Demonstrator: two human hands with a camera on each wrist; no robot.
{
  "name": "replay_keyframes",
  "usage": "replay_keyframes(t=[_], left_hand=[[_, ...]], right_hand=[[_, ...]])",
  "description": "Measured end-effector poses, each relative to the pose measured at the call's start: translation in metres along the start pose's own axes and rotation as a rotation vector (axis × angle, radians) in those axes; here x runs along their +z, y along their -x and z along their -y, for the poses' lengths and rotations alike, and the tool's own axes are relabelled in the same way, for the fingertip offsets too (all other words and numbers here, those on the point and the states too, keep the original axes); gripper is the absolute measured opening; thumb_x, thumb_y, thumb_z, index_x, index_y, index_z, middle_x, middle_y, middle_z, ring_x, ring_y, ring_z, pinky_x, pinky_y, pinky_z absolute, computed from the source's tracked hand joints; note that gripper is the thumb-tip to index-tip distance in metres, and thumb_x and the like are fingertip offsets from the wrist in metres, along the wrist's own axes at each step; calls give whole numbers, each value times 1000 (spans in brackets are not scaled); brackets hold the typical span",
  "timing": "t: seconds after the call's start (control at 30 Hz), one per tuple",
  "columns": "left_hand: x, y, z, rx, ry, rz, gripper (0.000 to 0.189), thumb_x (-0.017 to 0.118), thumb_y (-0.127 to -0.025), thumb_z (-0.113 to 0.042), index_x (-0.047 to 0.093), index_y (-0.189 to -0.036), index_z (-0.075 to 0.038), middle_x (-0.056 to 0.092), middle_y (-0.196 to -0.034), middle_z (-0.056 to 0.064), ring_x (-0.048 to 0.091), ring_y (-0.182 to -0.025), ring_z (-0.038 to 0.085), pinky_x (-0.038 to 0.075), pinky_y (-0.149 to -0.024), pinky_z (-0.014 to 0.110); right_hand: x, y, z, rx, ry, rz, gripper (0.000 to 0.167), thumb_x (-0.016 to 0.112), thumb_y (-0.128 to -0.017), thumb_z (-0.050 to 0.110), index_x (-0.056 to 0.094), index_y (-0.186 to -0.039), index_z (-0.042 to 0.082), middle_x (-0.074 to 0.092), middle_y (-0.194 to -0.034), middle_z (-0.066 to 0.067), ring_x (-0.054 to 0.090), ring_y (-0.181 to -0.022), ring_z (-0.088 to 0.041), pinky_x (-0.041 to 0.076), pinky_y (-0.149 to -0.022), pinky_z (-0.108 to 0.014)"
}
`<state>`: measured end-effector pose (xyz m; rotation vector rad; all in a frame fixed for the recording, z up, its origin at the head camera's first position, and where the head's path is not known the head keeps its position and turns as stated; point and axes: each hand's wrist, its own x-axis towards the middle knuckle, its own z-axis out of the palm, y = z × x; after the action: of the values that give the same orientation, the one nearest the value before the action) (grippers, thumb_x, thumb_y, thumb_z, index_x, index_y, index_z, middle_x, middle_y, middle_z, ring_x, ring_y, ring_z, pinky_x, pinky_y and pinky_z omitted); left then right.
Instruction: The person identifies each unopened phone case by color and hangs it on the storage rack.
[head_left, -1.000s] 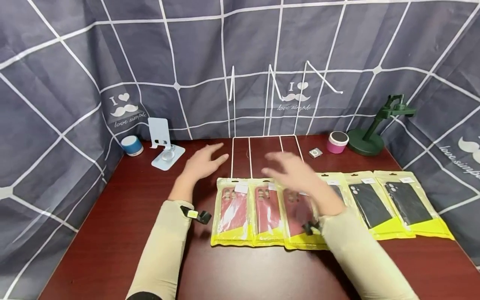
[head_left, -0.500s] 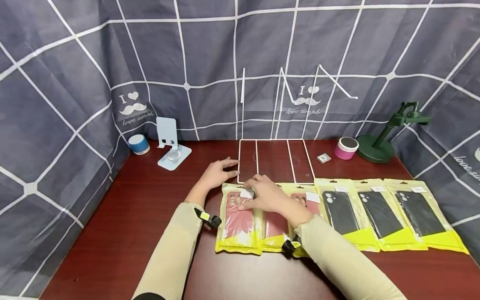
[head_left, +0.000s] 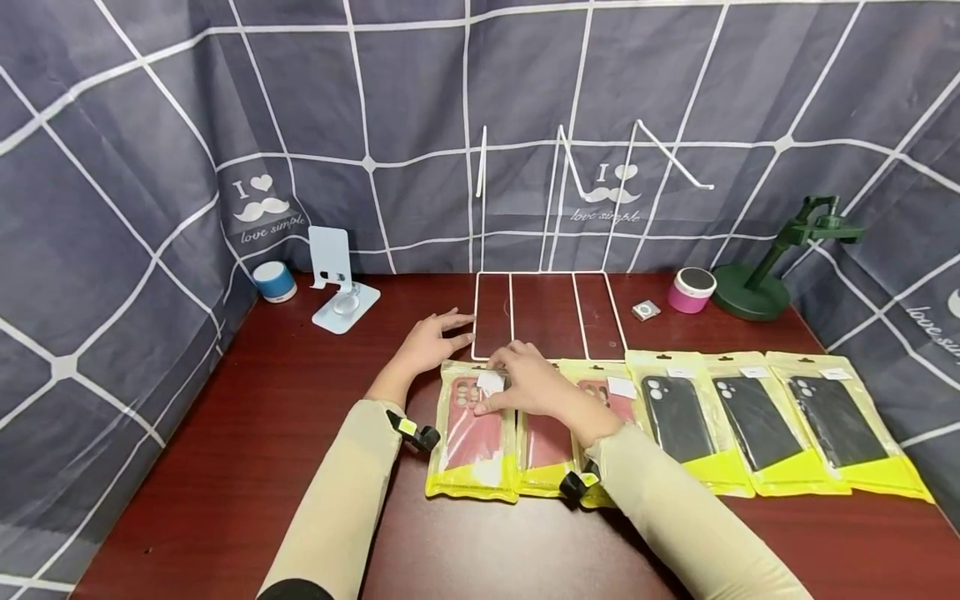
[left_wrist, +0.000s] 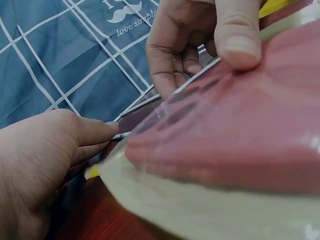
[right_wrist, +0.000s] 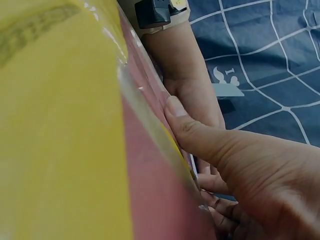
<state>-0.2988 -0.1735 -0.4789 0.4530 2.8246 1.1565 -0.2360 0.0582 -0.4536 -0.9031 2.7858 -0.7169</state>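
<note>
R hand (head_left: 528, 379): I've got thumb on face of leftmost pink pack (head_left: 471, 442), nr its camera holes, other fingers curled at its top edge, so holding it.
L hand (head_left: 424, 342): fingers approx. straight, thumb apart, nothing held; tips right by L rod of white wire rack (head_left: 540, 272), can't tell if touching.
Pink pack posn: flat-ish on tabletop (head_left: 225, 400), L end of row, just in front of rack.
Row: middle pink pack (head_left: 546, 446) next, then third pink pack (head_left: 617, 406), both part. hidden by R hand/arm; 3 black packs (head_left: 757, 421) to the R.
Back L: blue cylinder (head_left: 274, 282), lt-blue phone stand (head_left: 332, 257).
Back R: sm. silver gadget (head_left: 645, 311), pink cylinder (head_left: 692, 292), green stand (head_left: 750, 293).
</note>
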Motion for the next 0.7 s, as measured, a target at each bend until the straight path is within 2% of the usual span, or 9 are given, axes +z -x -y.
replay_keyframes(t=[0.1, 0.17, 0.4, 0.53, 0.6, 0.7], left_hand=[[-1, 1, 0, 12, -8, -13, 45, 65, -98, -39, 62, -141, -25, 53, -149, 4, 34, -147, 24, 14, -125, 42], [-2, 3, 0, 4, -8, -16, 44, 64, -98, -39, 62, -141, -25, 51, -150, 4, 34, -147, 24, 14, -125, 42], [-2, 7, 4, -3, 12, -23, 43, 63, -99, -38, 62, -141, -26, 44, -155, 7, 30, -149, 30, 15, -124, 46], [-3, 6, 6, 2, 15, -28, 42, 63, -99, -38, 62, -140, -27, 46, -154, 6, 28, -149, 30, 16, -124, 46], [-3, 4, 7, 28, 11, -37, 43, 63, -99, -38, 63, -140, -25, 49, -151, 7, 32, -148, 27, 16, -124, 45], [-1, 2, 8, 90, -56, -43, 45, 64, -99, -37, 62, -141, -20, 53, -148, 7, 38, -145, 23, 15, -124, 44]], right_hand=[[0, -1, 2, -10, 1, 17, 66, 85, -67, 64, 67, -108, 17, 58, -107, -2, 50, -101, -26, 48, -84, -39], [0, -1, 3, -27, 8, 27, 63, 85, -67, 64, 65, -104, 18, 59, -102, -1, 50, -97, -25, 47, -81, -38], [0, -2, 1, -118, -7, 26, 51, 82, -76, 57, 61, -104, 19, 63, -90, 6, 51, -86, -18, 45, -75, -33], [-6, -2, 2, -159, -115, 29, 40, 79, -85, 48, 57, -106, 22, 59, -75, 10, 52, -74, -14, 47, -69, -32], [-12, -1, 4, -168, -200, 15, 37, 78, -87, 44, 55, -108, 24, 55, -70, 8, 50, -66, -13, 47, -64, -33], [-23, 1, 9, -143, -422, -43, 36, 81, -87, 35, 59, -113, 24, 61, -80, 5, 55, -67, -13, 51, -66, -33]])
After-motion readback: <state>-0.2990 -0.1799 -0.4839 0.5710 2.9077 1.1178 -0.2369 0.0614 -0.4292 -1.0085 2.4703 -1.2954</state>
